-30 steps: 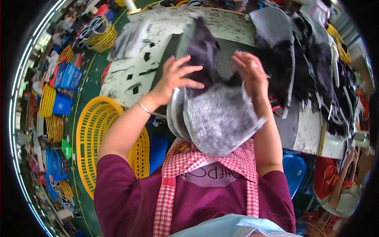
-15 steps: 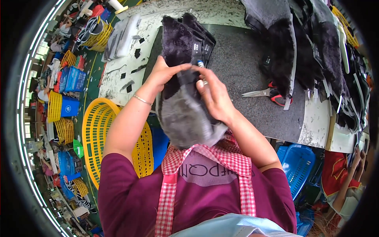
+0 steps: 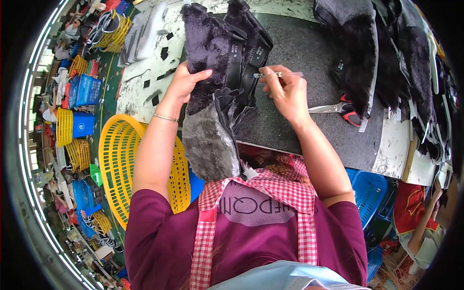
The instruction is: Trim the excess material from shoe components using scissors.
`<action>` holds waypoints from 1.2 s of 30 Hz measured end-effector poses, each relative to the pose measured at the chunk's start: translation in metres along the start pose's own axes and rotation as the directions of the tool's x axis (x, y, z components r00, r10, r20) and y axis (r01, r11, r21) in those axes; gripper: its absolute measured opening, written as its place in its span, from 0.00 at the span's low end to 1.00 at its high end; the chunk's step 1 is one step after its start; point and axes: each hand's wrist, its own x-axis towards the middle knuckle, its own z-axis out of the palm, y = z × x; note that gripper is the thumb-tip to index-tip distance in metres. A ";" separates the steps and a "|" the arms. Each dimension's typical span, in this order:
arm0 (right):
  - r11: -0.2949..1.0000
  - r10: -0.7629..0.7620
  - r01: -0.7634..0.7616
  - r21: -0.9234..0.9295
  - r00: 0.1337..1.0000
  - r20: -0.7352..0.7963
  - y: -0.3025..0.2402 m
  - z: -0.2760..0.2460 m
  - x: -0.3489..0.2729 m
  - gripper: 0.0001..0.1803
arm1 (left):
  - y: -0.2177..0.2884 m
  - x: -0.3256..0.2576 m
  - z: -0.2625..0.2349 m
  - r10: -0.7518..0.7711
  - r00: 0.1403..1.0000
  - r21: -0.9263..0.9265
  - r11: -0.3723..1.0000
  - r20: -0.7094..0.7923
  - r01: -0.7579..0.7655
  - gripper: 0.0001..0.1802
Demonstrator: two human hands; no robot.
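Layered dark purple-grey and pale grey fur pieces with black edging strips (image 3: 205, 99) extend above and below the left thumb. The left hand (image 3: 183, 82) grips their left edge, thumb on the fur, remaining fingertips hidden. To the right, the right hand (image 3: 290, 92) pinches a slim, clear-barrelled pen (image 3: 295, 74) between thumb and fingers, its tip beside 1 black strip; contact cannot be told. Below and right of these fingers, red-and-black-handled metal scissors (image 3: 333, 108) lie on a dark grey speckled mat (image 3: 290, 43). Below the left fingers stands a yellow slotted plastic basket (image 3: 121, 154).
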 end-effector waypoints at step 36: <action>0.999 0.031 -0.033 -0.010 0.985 -0.171 -0.030 -0.045 -0.034 0.18 | -0.025 -0.005 -0.014 -0.056 0.998 -0.307 0.950 0.010 0.056 0.26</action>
